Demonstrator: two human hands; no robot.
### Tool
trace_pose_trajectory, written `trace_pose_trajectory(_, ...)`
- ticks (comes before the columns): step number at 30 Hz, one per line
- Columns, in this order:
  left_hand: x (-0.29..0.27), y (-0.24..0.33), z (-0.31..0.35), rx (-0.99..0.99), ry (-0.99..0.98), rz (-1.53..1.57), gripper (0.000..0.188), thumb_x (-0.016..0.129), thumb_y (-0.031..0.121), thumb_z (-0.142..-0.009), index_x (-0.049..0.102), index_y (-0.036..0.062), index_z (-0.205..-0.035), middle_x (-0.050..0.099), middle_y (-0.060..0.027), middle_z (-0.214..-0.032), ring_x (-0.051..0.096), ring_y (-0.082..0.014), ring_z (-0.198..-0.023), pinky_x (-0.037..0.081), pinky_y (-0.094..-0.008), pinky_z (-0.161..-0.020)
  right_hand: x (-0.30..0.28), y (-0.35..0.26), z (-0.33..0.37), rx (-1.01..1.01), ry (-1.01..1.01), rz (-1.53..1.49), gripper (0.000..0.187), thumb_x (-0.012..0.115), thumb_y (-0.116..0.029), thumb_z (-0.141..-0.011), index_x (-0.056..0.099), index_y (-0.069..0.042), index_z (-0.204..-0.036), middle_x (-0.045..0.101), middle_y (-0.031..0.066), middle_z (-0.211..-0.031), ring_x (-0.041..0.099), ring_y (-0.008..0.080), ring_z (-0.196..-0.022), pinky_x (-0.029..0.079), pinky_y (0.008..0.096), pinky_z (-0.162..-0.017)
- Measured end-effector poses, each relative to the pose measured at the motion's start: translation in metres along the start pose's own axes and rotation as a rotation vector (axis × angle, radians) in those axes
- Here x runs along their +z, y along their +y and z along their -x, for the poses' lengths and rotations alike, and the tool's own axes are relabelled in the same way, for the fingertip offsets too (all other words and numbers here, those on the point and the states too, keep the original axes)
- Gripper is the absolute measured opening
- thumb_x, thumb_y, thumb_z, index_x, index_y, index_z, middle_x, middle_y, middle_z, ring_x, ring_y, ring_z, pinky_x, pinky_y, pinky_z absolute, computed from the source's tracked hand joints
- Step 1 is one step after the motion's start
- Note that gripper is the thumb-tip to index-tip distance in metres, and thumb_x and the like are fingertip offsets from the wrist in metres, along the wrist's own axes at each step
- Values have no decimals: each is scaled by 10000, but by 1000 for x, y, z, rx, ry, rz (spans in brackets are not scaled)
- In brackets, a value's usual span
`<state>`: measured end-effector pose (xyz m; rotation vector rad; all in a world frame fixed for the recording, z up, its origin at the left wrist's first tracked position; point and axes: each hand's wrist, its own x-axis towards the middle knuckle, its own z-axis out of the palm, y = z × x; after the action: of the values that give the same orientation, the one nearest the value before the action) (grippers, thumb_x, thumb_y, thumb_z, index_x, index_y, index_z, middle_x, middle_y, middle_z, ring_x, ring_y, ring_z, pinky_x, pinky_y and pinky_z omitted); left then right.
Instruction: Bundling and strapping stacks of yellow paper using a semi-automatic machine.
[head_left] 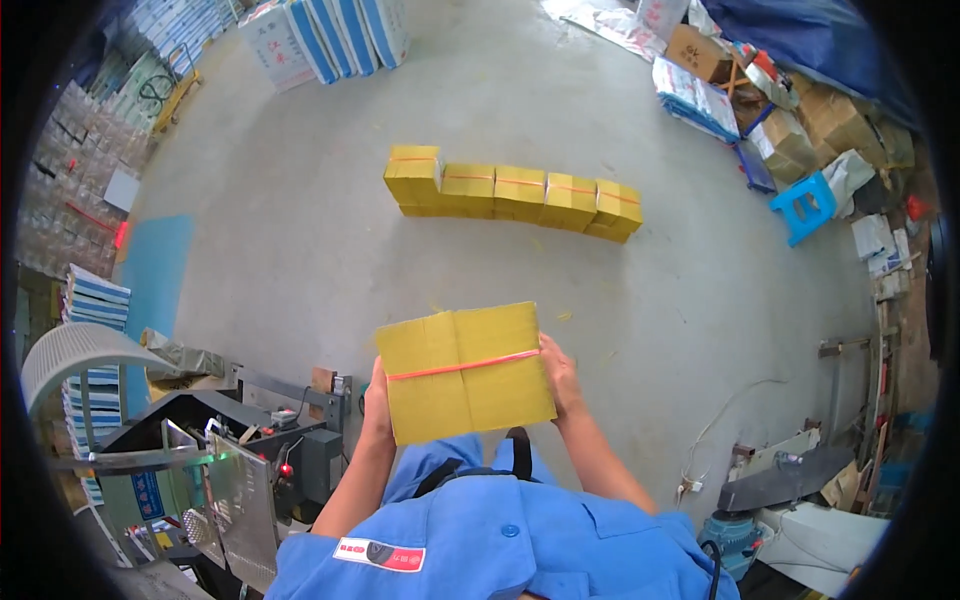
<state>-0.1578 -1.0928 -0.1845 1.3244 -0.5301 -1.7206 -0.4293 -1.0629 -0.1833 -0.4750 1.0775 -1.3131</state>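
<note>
With left hand (376, 402) and right hand (562, 376), clasps a yellow bundle (466, 390) by its two ends, broad face upward and crossed by an orange band (465, 365). Extends both forearms (602, 460) forward, with the right hand a little farther ahead than the left. Has grey floor (480, 266) beyond the bundle's far edge, giving room ahead of the hands as far as a row of yellow bundles (520, 198). Leaves less room left of the left hand, beside a metal machine (242, 490); finds wider floor off the right hand, with a blue stool (804, 208) well ahead on that side.
</note>
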Motion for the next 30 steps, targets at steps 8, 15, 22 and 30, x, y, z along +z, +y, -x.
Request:
trace_pose_trajectory(8,48,40,-177,-81,38,1,437,349,394,-1048,525,64,-1274,580,-66,-1153,560,-160,-1057,467,-314,-927,-14,-9,-172,171,115,17,399,413,-213,-1042,491,-9,-1376,598,89,-1267,590,168,-1118,490,312,-940)
trace_pose_trajectory(15,85,46,-373,67,-162,-98,573,267,429,-1064,333,34,-1474,416,-119,-1442,403,-200,-1332,348,-331,-1098,-26,-5,-341,252,254,-32,423,410,-288,-1046,496,-20,-1361,602,84,-1243,598,176,-1098,493,320,-935)
trace_pose_trajectory(22,135,78,-543,-102,-223,-174,666,244,486,-1050,181,38,-1539,251,-130,-1569,245,-233,-1445,206,-345,-1179,-59,12,-511,164,193,-65,449,391,-336,-1045,474,-31,-1363,568,85,-1277,564,180,-1145,476,321,-957)
trace_pose_trajectory(30,120,58,-730,29,-248,-503,664,216,508,-1045,205,66,-1540,217,-99,-1591,212,-240,-1459,188,-366,-1181,-74,57,-673,232,289,-81,486,367,-346,-1044,414,-51,-1428,521,77,-1352,523,194,-1209,439,323,-1011)
